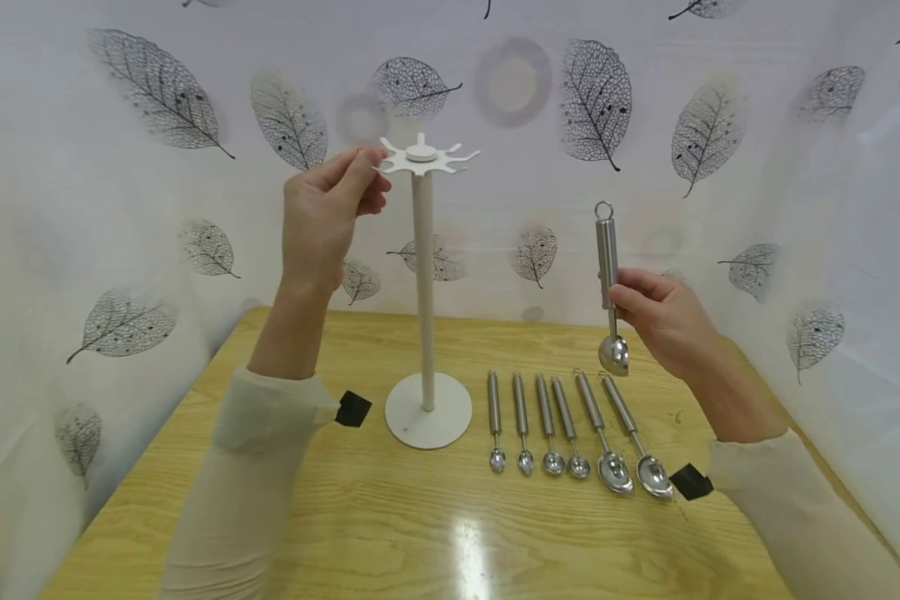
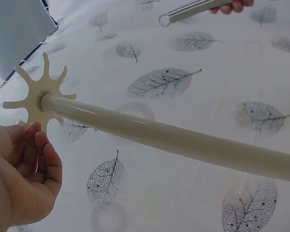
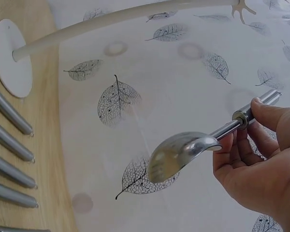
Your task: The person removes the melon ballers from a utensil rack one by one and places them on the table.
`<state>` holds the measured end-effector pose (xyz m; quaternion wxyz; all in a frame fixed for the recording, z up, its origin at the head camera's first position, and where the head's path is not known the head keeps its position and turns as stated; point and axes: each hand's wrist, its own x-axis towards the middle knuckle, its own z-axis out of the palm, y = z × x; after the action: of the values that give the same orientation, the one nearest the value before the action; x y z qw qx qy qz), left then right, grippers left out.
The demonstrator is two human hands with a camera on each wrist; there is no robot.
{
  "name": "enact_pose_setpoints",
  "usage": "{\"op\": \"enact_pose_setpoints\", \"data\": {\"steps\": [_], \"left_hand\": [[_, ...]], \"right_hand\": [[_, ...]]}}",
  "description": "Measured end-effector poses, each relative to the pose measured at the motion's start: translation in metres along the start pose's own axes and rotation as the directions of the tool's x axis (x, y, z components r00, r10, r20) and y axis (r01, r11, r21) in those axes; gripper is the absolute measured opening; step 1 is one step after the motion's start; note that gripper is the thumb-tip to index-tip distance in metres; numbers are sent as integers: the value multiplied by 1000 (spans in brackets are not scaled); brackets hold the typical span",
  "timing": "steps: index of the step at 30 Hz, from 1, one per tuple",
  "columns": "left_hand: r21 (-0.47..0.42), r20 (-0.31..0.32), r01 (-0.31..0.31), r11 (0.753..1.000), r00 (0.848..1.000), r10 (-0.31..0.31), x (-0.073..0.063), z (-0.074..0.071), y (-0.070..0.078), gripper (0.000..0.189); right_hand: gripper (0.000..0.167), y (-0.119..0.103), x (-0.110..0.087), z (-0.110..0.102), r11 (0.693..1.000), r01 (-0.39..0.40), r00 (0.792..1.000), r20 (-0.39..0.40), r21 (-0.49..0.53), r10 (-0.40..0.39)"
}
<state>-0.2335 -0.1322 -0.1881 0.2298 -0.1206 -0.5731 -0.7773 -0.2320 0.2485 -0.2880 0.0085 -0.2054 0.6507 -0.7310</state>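
A tall cream utensil stand [image 1: 424, 275] has a round base on the table and a wheel of curved hooks [image 1: 421, 158] on top. My left hand [image 1: 330, 208] pinches one of these hooks between thumb and fingertips; the left wrist view shows the grip [image 2: 31, 128] from below. To the right, my right hand [image 1: 663, 321] holds a shiny metal scoop [image 1: 607, 258] by its tubular handle, ring end up and bowl down. In the right wrist view, the thumb lies along the handle near its collar, and the bowl [image 3: 176, 154] hangs free above the table.
Several metal scoops and spoons [image 1: 547, 417] lie in a row right of the stand's base, handles pointing away and bowls towards me. The wooden table [image 1: 330, 517] ends at a white curtain [image 1: 495, 192] printed with dark leaves, which also runs along both sides.
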Motion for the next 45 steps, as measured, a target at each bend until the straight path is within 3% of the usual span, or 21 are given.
{"op": "enact_pose_setpoints", "data": {"steps": [12,16,19,24,29,31,36,39,45], "left_hand": [[1,5,-4,1000,1000,4,0,-1,0,13],[-4,9,-8,1000,1000,8,0,-1,0,13],[-6,15,-13,1000,1000,13,0,-1,-1,13],[-11,11,-9,1000,1000,9,1,-1,-1,13],[-1,14,-18,1000,1000,18,1,-2,-1,14],[4,19,-26,1000,999,25,1,-2,-1,14],[4,19,-26,1000,999,26,1,-2,-1,14],[2,14,-18,1000,1000,18,1,-2,0,13],[-5,9,-4,1000,1000,4,0,-1,0,14]], "right_hand": [[23,11,-47,-44,994,-83,994,-83,-66,77],[19,12,-60,-54,980,-138,982,-148,-146,116],[15,12,-69,-61,944,-198,968,-206,-264,145],[13,16,-80,-72,855,-272,949,-269,-441,163],[14,27,-88,-79,831,-303,936,-311,-467,166],[22,33,-90,-80,805,-324,930,-325,-497,173],[58,48,-97,-82,700,-400,909,-351,-592,224],[61,56,-103,-81,641,-435,897,-365,-632,249],[64,65,-109,-80,587,-487,873,-382,-647,303]]}}
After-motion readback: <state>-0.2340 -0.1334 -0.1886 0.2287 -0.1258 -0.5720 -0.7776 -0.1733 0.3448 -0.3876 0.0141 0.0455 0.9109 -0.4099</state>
